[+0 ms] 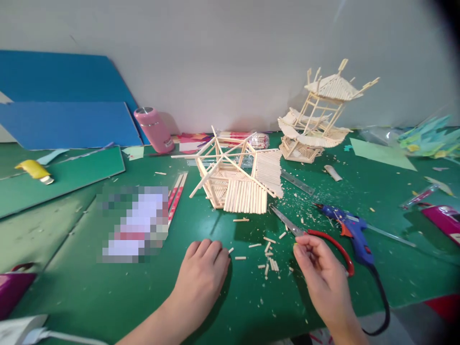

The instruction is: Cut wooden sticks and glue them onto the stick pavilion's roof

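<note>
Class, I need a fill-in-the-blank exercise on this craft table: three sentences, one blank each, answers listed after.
1. The right hand rests at the scissors, whose handles are ____ in colour.
2. The glue gun beside the scissors is ____ in colour.
3. The left hand lies on a ____ mat.

Missing words: red; blue; green

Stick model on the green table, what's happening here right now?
A person sits at a green table with a half-built wooden stick model in front of them. The left hand rests curled on the table by scattered stick pieces. The right hand is at the red-handled scissors, beside a blue glue gun. A finished stick tower stands behind.
</note>
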A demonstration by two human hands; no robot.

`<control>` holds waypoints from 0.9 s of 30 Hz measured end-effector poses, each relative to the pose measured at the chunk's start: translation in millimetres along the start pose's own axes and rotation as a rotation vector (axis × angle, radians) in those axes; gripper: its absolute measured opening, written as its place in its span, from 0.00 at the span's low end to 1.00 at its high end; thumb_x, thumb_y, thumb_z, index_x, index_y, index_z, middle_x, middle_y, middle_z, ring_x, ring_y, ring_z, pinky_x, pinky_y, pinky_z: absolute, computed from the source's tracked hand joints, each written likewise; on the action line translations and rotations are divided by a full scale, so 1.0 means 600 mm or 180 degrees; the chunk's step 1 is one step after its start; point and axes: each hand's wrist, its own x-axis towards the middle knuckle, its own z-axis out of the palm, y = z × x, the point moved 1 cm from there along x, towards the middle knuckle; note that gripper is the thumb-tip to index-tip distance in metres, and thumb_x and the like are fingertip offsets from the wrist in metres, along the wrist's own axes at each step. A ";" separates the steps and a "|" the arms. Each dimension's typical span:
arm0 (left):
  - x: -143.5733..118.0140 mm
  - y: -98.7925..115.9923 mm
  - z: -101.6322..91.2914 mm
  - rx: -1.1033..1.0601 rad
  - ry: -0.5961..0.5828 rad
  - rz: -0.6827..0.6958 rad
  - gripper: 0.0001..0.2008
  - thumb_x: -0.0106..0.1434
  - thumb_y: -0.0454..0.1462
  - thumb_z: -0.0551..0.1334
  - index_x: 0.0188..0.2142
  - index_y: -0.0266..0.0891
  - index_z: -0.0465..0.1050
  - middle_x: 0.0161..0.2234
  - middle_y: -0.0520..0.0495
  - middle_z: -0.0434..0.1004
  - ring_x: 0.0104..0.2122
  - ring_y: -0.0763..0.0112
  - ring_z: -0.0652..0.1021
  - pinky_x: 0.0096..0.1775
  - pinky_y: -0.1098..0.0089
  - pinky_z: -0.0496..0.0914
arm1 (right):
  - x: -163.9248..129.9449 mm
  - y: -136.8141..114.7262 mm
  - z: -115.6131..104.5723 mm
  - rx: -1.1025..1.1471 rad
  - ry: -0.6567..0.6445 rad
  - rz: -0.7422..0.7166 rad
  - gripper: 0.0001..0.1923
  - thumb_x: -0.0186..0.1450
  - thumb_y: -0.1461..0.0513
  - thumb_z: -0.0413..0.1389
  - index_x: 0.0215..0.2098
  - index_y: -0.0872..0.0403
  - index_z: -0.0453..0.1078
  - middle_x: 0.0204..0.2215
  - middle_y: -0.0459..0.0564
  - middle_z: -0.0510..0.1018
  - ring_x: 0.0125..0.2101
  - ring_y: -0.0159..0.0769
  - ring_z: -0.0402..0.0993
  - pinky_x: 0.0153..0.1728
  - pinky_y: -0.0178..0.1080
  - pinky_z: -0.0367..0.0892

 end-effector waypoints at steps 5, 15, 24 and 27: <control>0.009 0.005 0.003 0.0588 -0.0332 0.0027 0.10 0.60 0.28 0.53 0.27 0.38 0.71 0.26 0.46 0.70 0.28 0.61 0.68 0.30 0.62 0.59 | -0.013 0.006 -0.003 -0.0103 -0.0113 -0.0154 0.07 0.62 0.57 0.52 0.38 0.50 0.65 0.28 0.45 0.69 0.29 0.31 0.67 0.28 0.31 0.65; 0.027 0.007 0.007 0.0621 -0.0435 -0.0179 0.12 0.58 0.27 0.52 0.24 0.38 0.70 0.24 0.46 0.72 0.27 0.60 0.71 0.30 0.60 0.58 | -0.018 0.002 0.016 -0.0304 -0.0394 -0.0471 0.07 0.62 0.58 0.51 0.38 0.51 0.66 0.27 0.47 0.73 0.28 0.34 0.71 0.26 0.31 0.68; 0.051 0.052 -0.045 -0.2210 -0.0007 -0.1010 0.06 0.48 0.29 0.55 0.18 0.39 0.61 0.19 0.53 0.63 0.21 0.72 0.66 0.26 0.70 0.60 | -0.024 -0.052 0.073 0.0635 -0.1273 -0.0351 0.09 0.64 0.58 0.49 0.39 0.51 0.67 0.29 0.47 0.73 0.27 0.33 0.69 0.26 0.31 0.65; 0.063 0.062 -0.049 -0.3304 -0.0340 -0.1487 0.07 0.50 0.35 0.56 0.18 0.40 0.59 0.18 0.55 0.58 0.20 0.74 0.61 0.23 0.72 0.57 | -0.011 -0.066 0.073 0.0765 -0.1313 -0.0373 0.08 0.64 0.57 0.49 0.30 0.51 0.66 0.24 0.44 0.69 0.24 0.30 0.65 0.25 0.30 0.62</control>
